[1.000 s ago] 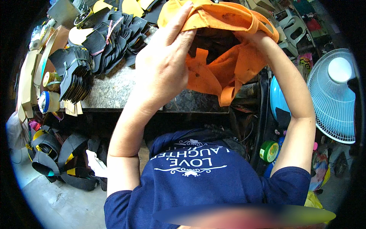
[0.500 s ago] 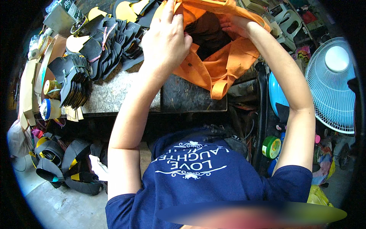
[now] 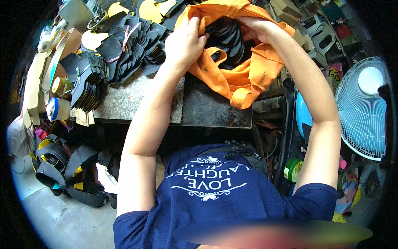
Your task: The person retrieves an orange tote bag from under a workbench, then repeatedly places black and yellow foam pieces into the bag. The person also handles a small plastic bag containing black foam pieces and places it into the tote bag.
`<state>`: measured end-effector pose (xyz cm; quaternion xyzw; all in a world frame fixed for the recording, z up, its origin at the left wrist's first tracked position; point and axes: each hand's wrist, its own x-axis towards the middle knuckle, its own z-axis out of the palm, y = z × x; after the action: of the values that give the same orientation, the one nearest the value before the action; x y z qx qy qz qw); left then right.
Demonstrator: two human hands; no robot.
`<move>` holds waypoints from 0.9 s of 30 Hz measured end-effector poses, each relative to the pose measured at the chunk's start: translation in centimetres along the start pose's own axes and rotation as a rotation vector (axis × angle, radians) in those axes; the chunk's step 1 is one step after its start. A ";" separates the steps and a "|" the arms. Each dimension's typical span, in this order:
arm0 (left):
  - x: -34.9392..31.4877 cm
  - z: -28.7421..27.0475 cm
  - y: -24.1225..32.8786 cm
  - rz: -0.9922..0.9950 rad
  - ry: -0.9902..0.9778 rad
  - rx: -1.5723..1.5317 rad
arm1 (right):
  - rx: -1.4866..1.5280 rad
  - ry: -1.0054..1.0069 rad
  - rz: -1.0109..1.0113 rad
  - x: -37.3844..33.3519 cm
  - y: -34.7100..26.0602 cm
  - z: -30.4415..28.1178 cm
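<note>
An orange cloth bag with loop handles lies on the table's far edge area, its mouth turned toward me. My left hand has its fingers closed over the left side of the bag's rim. Inside the opening shows a stack of flat black cut pieces. From the right, my right hand reaches into the bag beside that stack; its fingers are mostly hidden by the cloth and the pieces.
Bundles of black cut pieces and yellow-faced ones crowd the table's left. A round tub stands at its left edge. Black strap rolls lie on the floor at left. A fan stands at right.
The bag's mouth has shifted, and the black stack inside shows more clearly. My left hand sits slightly lower and farther right in the view. My right hand stays inside the bag.
</note>
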<state>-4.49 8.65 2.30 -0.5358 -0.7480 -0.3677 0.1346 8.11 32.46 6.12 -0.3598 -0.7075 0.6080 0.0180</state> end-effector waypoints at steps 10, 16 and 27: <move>0.0 1.0 1.0 -0.071 0.073 -0.122 | -0.185 -0.017 -0.141 0.1 -2.9 3.6; -0.1 1.3 1.0 -0.097 0.068 -0.262 | -0.256 -0.002 -0.159 -2.1 -4.1 4.2; -0.4 1.7 0.6 -0.125 0.140 -0.337 | -0.321 0.101 -0.277 -1.1 -2.8 4.2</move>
<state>-3.47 9.66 1.12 -0.4762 -0.6966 -0.5319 0.0714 5.61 28.33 7.90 -0.2877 -0.8361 0.4603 0.0792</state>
